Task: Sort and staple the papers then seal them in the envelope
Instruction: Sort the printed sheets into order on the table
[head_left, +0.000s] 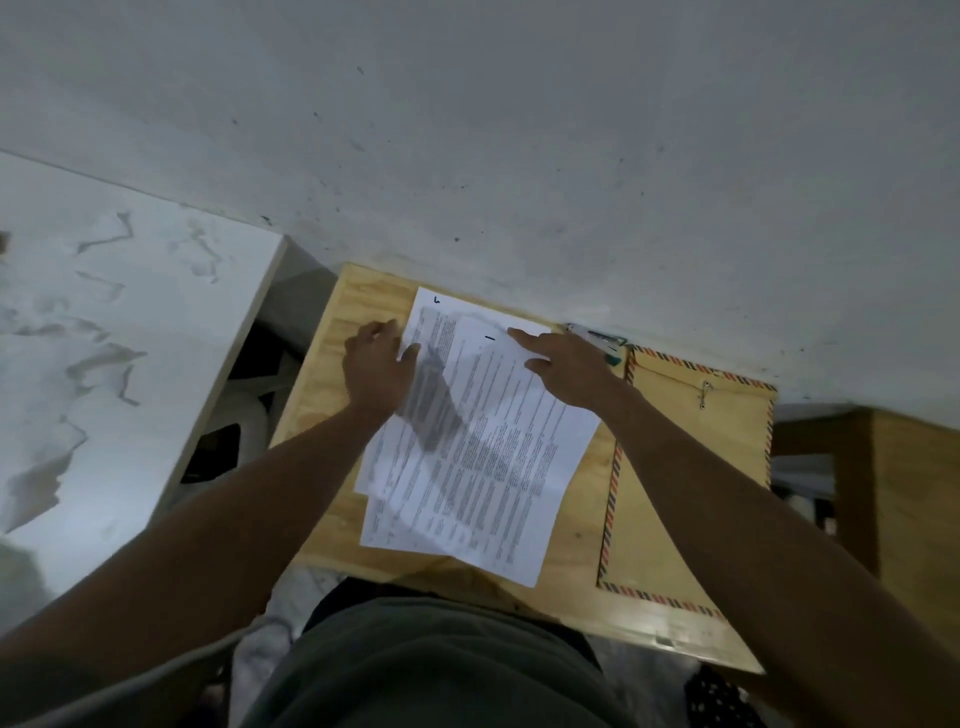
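Observation:
Several printed white sheets (483, 447) lie fanned in a loose pile on a small wooden table (332, 358); handwritten numbers mark the far corners of two sheets. My left hand (376, 371) grips the pile's left edge, thumb over the paper. My right hand (566, 366) lies flat on the top sheet's far right corner, fingers spread. A brown envelope (685, 467) with a red-and-blue striped border and a metal clasp sits to the right of the papers. A stapler (597, 338) shows partly behind my right hand, against the wall.
A grey wall (519, 156) runs right behind the table. A white marbled surface (104, 338) stands to the left, with a dark gap holding objects between it and the table. A wooden piece of furniture (914, 493) is at the right. My lap is below the table's near edge.

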